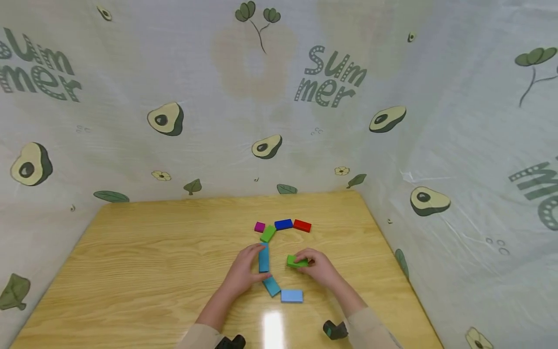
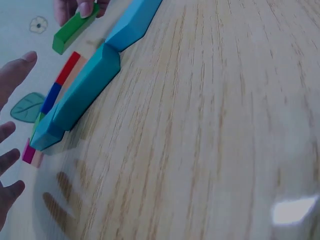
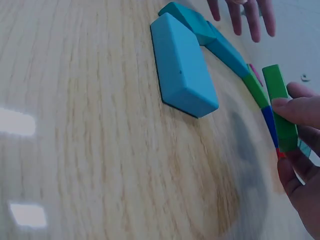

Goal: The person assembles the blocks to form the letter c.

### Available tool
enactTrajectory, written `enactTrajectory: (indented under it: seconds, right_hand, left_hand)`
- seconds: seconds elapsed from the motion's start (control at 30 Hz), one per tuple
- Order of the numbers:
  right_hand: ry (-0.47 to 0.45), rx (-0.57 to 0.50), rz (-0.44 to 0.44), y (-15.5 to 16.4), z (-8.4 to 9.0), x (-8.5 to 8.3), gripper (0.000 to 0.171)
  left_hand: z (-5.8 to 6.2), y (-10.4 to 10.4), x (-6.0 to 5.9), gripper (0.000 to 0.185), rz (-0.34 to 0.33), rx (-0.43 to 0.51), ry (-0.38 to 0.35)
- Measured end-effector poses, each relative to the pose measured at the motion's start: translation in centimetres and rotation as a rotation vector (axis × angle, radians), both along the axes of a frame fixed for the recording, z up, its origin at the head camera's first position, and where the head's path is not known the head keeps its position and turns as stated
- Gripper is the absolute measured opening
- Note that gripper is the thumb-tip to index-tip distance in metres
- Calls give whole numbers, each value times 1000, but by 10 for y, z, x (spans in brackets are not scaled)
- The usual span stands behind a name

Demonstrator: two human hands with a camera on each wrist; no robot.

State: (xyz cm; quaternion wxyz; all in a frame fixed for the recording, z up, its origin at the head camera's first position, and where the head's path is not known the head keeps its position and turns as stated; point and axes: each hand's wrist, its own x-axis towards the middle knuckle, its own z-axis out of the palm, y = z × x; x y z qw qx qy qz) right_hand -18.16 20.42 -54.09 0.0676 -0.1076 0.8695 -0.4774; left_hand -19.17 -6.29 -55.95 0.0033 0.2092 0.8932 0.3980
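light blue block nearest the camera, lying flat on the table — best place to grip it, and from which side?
Grip the light blue block across its two long side faces, coming from above. It lies flat on the wooden table, so only top and sides show. Its near side and right end look free; the teal block sits at its left corner, so probably approach from the right.

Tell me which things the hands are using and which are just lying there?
In use: green block pinched by right hand; teal block touched by left hand.
Lying there: purple block, blue block, red block, light blue block.

Wooden table (image 1: 152,261) under a curve of coloured blocks (image 1: 283,225)
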Motion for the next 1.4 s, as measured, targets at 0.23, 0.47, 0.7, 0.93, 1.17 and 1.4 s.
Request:
enactTrajectory:
  seconds: [0.23,0.47,0.7,0.93,1.17,1.4]
  right_hand:
    - [17,12,-20,13,-5,11,16]
    - [15,17,-32,25,-6,21,20]
    - [-11,16,-14,32,-8,29,21]
    - [-31,21,25,38,-10,37,22]
    - [-40,19,37,44,-16,42,24]
    - [-48,30,59,49,-19,46,23]
  left_hand:
    - [-4,6,-3,83,6,-46,-37]
    - [-9,8,-7,87,9,-111,7]
    - [-12,9,-8,92,-3,-123,-4]
    - [-17,9,-9,99,-29,-164,-19]
    - [-20,9,-9,102,-58,-179,-15]
    - [-24,10,-9,102,-69,-191,-24]
